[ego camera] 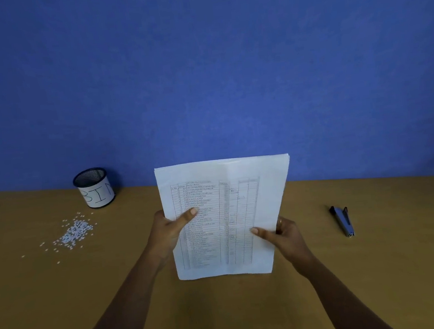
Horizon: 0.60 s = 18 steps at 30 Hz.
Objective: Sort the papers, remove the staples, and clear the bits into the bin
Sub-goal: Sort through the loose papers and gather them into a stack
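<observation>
Stack of white printed paper sheets held upright above mid-bench, both hands' fingers clamped on its side edges, likely for squaring; white bits lie far left beside black mesh bin.

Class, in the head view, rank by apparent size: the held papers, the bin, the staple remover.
1. Papers, though nearest the camera.
2. Bin.
3. Staple remover.

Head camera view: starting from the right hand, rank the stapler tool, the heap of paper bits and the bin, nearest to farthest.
From the right hand:
1. Stapler tool, on the table to its right.
2. Heap of paper bits, far left, past the held papers.
3. Bin, back left by the wall; only slightly farther than the bits.
</observation>
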### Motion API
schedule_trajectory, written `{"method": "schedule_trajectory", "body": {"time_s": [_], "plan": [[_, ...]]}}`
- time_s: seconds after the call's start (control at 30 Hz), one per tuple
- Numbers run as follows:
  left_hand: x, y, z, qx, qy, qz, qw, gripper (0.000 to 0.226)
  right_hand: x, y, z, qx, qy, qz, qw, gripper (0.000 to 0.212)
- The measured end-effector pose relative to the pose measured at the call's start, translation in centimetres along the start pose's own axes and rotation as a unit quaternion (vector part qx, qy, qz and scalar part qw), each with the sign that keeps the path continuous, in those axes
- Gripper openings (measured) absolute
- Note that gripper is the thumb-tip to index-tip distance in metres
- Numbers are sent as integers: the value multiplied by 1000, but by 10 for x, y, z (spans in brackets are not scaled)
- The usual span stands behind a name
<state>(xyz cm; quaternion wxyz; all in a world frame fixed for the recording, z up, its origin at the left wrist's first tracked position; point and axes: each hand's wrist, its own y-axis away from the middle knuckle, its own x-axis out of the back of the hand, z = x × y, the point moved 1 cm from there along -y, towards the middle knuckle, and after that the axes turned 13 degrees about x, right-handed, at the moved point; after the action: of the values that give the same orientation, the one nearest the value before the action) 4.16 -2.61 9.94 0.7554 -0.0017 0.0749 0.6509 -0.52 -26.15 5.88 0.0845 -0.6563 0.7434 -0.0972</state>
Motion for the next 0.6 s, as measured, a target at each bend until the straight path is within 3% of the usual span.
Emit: {"method": "schedule_trajectory", "body": {"time_s": [0.17, 0.37, 0.47, 0.6], "plan": [[6, -3, 0, 0, 91, 62, 994, 21, 15, 17, 18, -68, 29, 7, 997, 12], [3, 2, -7, 47, 172, 104, 978, 64, 10, 26, 20, -153, -123, 14, 981, 29], [2, 3, -10, 84, 214, 121, 966, 52, 5, 27, 19, -156, -221, 37, 962, 31], [-7, 4, -16, 125, 246, 135, 952, 39, -13, 30, 21, -146, -237, 25, 960, 36]]}}
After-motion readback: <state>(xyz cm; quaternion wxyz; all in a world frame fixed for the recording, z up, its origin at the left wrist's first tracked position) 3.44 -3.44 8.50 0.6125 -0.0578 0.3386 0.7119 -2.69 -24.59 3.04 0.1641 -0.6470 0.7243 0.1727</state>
